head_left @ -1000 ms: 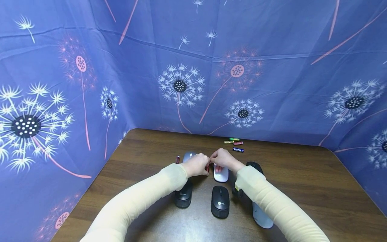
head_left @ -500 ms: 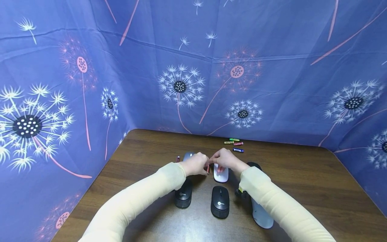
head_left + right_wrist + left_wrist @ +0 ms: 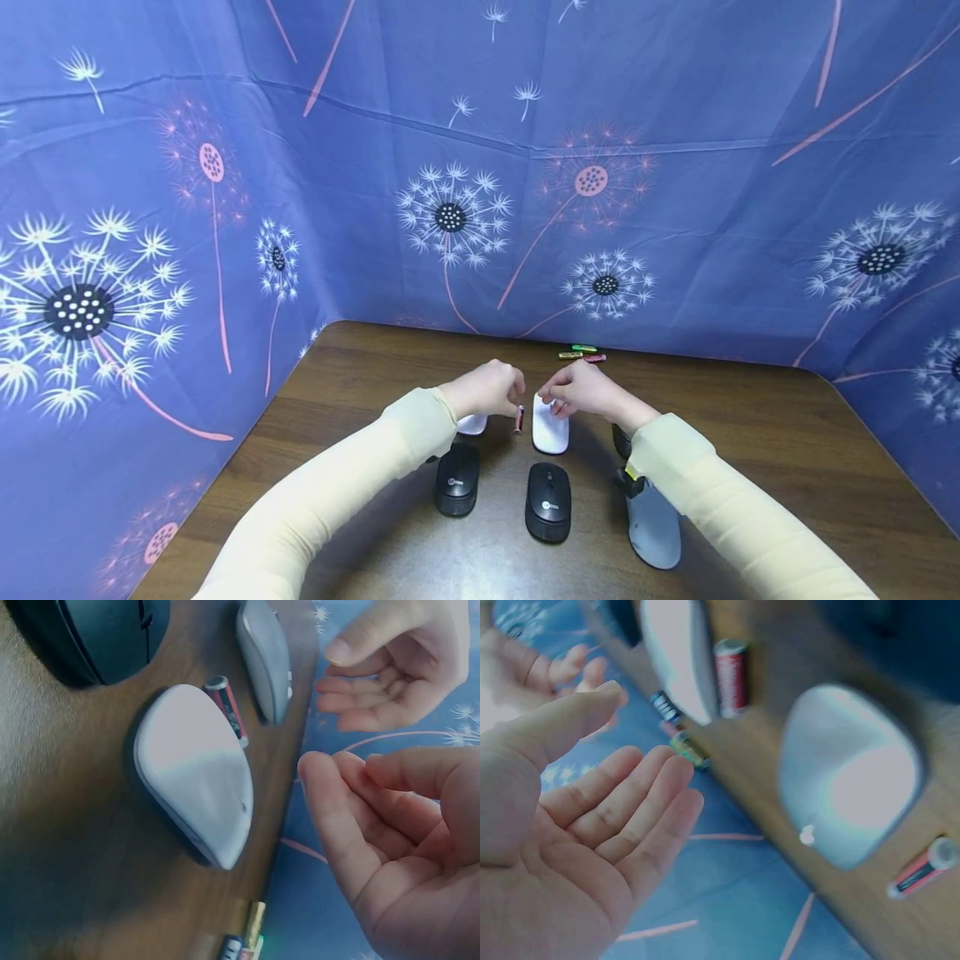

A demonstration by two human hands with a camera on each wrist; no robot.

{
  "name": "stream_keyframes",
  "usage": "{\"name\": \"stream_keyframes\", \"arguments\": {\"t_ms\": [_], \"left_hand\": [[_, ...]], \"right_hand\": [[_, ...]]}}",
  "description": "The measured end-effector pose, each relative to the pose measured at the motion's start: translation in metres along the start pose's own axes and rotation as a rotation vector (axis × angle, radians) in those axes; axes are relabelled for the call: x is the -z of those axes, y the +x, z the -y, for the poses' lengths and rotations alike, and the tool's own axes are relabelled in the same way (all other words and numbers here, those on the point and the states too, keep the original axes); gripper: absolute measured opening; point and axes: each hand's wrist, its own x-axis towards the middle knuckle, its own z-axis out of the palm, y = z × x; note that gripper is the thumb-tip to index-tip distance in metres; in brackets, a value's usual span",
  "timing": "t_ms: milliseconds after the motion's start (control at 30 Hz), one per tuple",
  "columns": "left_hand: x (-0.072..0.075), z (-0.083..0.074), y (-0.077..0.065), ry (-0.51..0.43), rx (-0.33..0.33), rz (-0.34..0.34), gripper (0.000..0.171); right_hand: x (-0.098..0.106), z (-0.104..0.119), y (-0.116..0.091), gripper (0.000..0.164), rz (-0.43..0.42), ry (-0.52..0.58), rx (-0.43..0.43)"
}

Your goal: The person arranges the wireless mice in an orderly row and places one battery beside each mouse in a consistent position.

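A red battery (image 3: 519,420) lies on the table between a white mouse (image 3: 551,433) and a pale grey mouse (image 3: 847,772). My left hand (image 3: 487,387) hovers over the pale grey mouse, which it partly covers in the head view. Its fingers (image 3: 649,791) are loosely extended and hold nothing. Over the far end of the white mouse is my right hand (image 3: 588,390), also holding nothing, its fingers (image 3: 330,810) relaxed and slightly bent. Another red battery (image 3: 924,868) lies beyond the pale grey mouse, hidden in the head view by my left hand.
Two black mice, one at left (image 3: 457,481) and one in the middle (image 3: 549,504), lie nearer me. A grey mouse (image 3: 652,527) sits under my right forearm. Green (image 3: 584,348), gold (image 3: 570,356) and blue (image 3: 231,947) batteries lie near the back edge, before a blue curtain (image 3: 480,167).
Both hands have drawn up and apart from the red battery, now lying free of the fingers. My right hand has moved right and covers the blue battery in the head view.
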Motion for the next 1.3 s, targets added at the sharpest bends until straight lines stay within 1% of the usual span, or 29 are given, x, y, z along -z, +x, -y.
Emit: {"name": "stream_keyframes", "arguments": {"t_ms": [67, 167, 333, 400, 500, 633, 767, 900, 1100, 1233, 1300], "left_hand": [[0.006, -0.001, 0.002, -0.023, 0.005, -0.014, 0.03], [0.014, -0.003, 0.006, -0.058, 0.016, -0.02, 0.031], [0.017, -0.009, 0.016, -0.074, 0.005, -0.07, 0.028], [0.016, -0.012, 0.02, -0.077, 0.004, -0.093, 0.028], [0.014, -0.016, 0.027, -0.095, 0.018, -0.104, 0.028], [0.012, -0.019, 0.034, -0.146, 0.047, -0.098, 0.03], [0.01, -0.022, 0.042, -0.173, 0.072, -0.109, 0.032], [0.008, -0.022, 0.052, -0.192, 0.093, -0.115, 0.031], [0.003, -0.02, 0.069, -0.275, 0.155, -0.106, 0.031], [-0.003, -0.022, 0.08, -0.337, 0.194, -0.102, 0.032], [-0.006, -0.023, 0.084, -0.378, 0.221, -0.102, 0.031]], "right_hand": [[0.005, 0.001, -0.003, 0.024, -0.004, 0.01, -0.005], [0.013, 0.004, -0.007, 0.023, -0.019, -0.015, -0.004], [0.027, 0.006, -0.015, 0.023, -0.068, -0.068, -0.002], [0.033, 0.006, -0.019, 0.023, -0.082, -0.079, 0.001], [0.04, 0.006, -0.023, 0.023, -0.106, -0.086, -0.001], [0.046, 0.002, -0.024, 0.024, -0.162, -0.083, -0.008], [0.051, -0.001, -0.025, 0.025, -0.227, -0.074, 0.003], [0.056, -0.006, -0.026, 0.026, -0.269, -0.073, -0.001], [0.062, -0.019, -0.025, 0.03, -0.315, -0.039, -0.059], [0.064, -0.032, -0.021, 0.033, -0.359, -0.011, -0.101], [0.064, -0.038, -0.019, 0.033, -0.379, -0.015, -0.113]]}}
